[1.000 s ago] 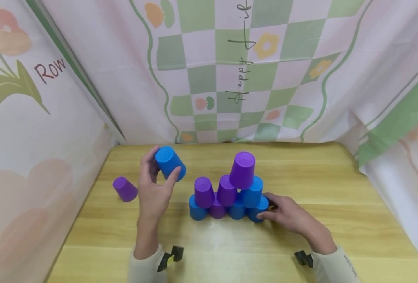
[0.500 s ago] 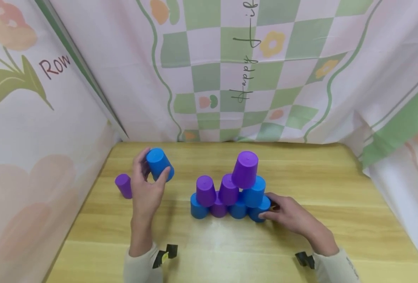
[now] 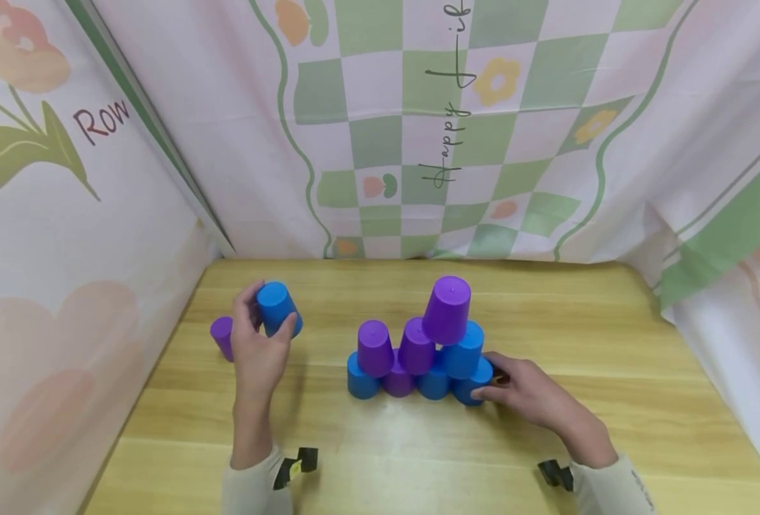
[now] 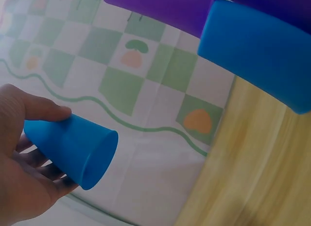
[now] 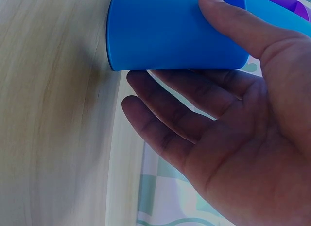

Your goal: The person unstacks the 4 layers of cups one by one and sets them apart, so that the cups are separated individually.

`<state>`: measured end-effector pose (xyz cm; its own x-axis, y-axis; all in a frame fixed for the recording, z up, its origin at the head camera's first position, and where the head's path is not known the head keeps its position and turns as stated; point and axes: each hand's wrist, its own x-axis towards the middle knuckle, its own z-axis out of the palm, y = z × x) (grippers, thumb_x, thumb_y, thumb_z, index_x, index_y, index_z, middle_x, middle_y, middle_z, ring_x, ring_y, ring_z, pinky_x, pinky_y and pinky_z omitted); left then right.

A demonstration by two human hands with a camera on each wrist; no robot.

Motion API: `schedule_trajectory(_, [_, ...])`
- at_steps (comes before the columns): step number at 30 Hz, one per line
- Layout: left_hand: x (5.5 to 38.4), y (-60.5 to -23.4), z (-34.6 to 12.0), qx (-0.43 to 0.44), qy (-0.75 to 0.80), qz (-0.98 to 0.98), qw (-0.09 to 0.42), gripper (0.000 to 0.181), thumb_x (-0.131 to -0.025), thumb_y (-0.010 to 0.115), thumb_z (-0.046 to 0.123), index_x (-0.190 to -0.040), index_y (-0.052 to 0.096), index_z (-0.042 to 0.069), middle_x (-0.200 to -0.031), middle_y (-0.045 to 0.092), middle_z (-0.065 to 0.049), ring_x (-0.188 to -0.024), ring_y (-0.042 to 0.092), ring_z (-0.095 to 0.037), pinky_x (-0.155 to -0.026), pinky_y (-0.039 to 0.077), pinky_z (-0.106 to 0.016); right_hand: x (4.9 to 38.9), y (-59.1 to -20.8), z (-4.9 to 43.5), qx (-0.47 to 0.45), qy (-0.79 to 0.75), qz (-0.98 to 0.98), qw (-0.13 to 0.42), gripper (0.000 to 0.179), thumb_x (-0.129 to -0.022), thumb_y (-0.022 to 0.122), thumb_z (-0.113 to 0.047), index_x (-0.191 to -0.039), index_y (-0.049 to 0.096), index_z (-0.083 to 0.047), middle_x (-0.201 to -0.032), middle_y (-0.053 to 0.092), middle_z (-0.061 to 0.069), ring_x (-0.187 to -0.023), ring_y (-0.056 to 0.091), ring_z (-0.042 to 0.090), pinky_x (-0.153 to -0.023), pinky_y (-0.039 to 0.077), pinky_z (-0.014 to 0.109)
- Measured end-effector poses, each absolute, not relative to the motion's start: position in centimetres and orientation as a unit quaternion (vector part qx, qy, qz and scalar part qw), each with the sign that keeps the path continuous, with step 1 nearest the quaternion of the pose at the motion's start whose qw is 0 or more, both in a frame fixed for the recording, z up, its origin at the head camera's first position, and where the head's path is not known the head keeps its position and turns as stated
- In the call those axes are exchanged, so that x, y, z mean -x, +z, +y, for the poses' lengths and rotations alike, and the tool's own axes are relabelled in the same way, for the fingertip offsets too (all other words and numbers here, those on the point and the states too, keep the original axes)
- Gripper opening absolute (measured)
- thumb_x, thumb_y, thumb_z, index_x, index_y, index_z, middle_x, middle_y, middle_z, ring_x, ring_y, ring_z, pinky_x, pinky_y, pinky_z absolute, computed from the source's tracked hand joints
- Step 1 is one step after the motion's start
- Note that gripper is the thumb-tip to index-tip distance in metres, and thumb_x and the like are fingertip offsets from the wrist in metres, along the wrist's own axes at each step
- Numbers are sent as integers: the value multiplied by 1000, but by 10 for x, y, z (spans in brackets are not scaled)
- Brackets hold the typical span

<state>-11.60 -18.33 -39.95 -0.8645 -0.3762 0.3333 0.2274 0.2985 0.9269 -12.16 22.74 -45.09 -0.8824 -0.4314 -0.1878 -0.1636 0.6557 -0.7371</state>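
My left hand (image 3: pixel 259 357) holds a blue cup (image 3: pixel 277 309) between thumb and fingers, left of the stack and raised above the table. In the left wrist view the cup's open rim (image 4: pixel 100 160) faces away from the palm. My right hand (image 3: pixel 534 393) grips the rightmost bottom blue cup (image 3: pixel 466 390), thumb on its near side and fingers behind. Upturned cups form a stack: a bottom row of several, then two purple cups (image 3: pixel 374 349) and a blue cup (image 3: pixel 462 350), then one purple cup (image 3: pixel 447 311) on top, toward the right.
A loose purple cup (image 3: pixel 222 336) is on the left of the wooden table (image 3: pixel 380 458), partly hidden by my left hand. Patterned curtains (image 3: pixel 380 143) hang behind and along both sides. Each wrist carries a small black camera mount (image 3: pixel 305 458).
My left hand has moved left and slightly lower with the blue cup, away from the stack and now overlapping the loose purple cup in view. My right hand stays at the bottom blue cup.
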Motion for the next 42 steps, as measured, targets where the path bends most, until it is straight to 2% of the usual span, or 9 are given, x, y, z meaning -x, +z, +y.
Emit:
schedule_trajectory(14, [120, -418, -196, -91, -583, -769, 245, 64, -91, 75, -9, -146, 45, -1, -150, 52, -25, -147, 46, -45, -125, 32, -63, 122, -452, 228, 168, -381, 892, 173, 47, -97, 77, -38, -132, 65, -9, -117, 74, 4, -105, 69, 20, -92, 62, 48])
schedule_trajectory(26, [123, -430, -203, -128, -589, -770, 211, 64, -90, 71, -12, -146, 42, 0, -156, 48, -26, -152, 38, -45, -127, 27, -64, 123, -453, 229, 171, -377, 895, 168, 43, -97, 76, -37, -130, 65, -11, -114, 74, 3, -102, 68, 19, -91, 62, 44])
schedule_trajectory(32, [125, -440, -206, -136, -593, -768, 198, 64, -91, 70, -12, -146, 41, 4, -158, 46, -25, -153, 36, -43, -127, 28, -63, 123, -453, 228, 171, -379, 894, 168, 42, -97, 77, -38, -128, 66, -12, -114, 74, 2, -103, 68, 18, -92, 62, 45])
schedule_trajectory(42, [133, -452, -212, -173, -594, -767, 170, 65, -91, 67, -14, -147, 39, 3, -163, 40, -25, -157, 29, -43, -128, 25, -61, 121, -452, 228, 167, -384, 891, 174, 42, -97, 77, -38, -128, 66, -11, -114, 74, 3, -103, 68, 19, -92, 62, 47])
